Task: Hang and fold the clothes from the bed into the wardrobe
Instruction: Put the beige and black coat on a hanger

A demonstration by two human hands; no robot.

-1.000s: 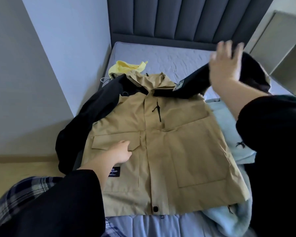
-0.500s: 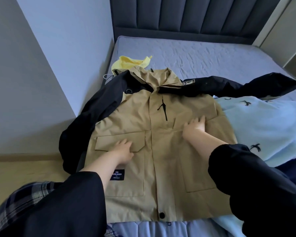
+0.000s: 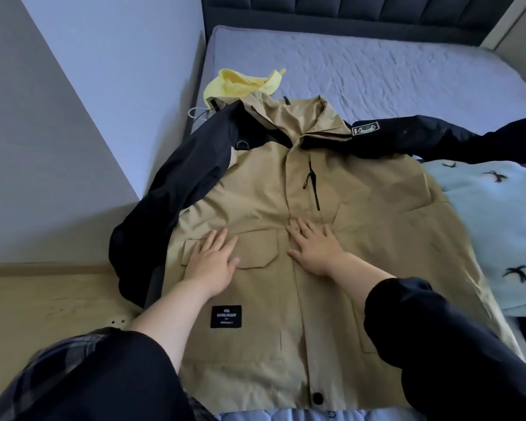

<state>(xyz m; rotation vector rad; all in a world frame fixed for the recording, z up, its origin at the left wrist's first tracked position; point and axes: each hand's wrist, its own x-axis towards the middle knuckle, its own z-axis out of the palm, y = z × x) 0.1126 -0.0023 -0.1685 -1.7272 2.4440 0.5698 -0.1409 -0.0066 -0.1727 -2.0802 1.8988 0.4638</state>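
Observation:
A tan jacket (image 3: 362, 238) with black sleeves lies face up and spread flat on the bed (image 3: 362, 65). Its left black sleeve (image 3: 179, 183) hangs over the bed's left edge; the right black sleeve (image 3: 438, 138) stretches out to the right. My left hand (image 3: 210, 262) rests flat on the jacket's left chest pocket, fingers straight. My right hand (image 3: 313, 249) lies flat on the centre placket beside it. A yellow garment (image 3: 240, 85) peeks out from under the collar. A light blue fleece with bird prints (image 3: 498, 223) lies under the jacket's right side.
A dark padded headboard (image 3: 346, 10) stands at the far end of the bed. A grey wall (image 3: 73, 117) runs along the left, with a strip of wooden floor (image 3: 43, 305) below it. The bed's far half shows bare lilac sheet.
My right hand let go of the black sleeve, which now lies stretched to the right, and came down flat onto the jacket's centre. My left hand has stayed on the pocket.

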